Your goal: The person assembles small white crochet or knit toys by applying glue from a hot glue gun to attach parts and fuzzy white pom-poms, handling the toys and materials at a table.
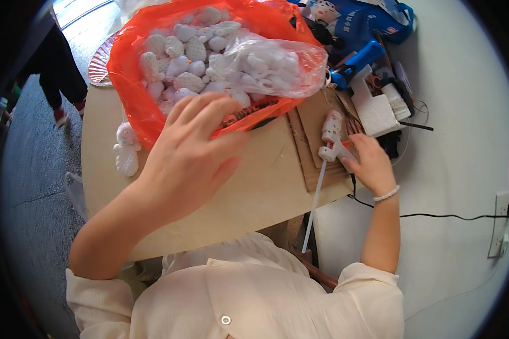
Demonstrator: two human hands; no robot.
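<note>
My left hand [189,150] hovers over the near edge of an orange plastic bag [124,96], fingers spread and slightly blurred, with nothing seen in it. The bag is full of small white crocheted figures [195,51]. At the right, my right hand [373,161] has its thumb and fingers around the handle of a white patterned hot glue gun [332,133], above some cardboard. A long translucent glue stick [315,203] sticks out of the gun's back end toward me. One white crocheted figure [127,150] lies alone on the table's left side.
A clear plastic bag [277,62] of white pieces rests on the orange bag. Cardboard sheets [305,141] lie on the wooden table [249,192]. A blue-handled tool [359,62], white foam block [379,110] and blue bag [373,22] crowd the back right. A black cord [435,214] runs to a wall outlet.
</note>
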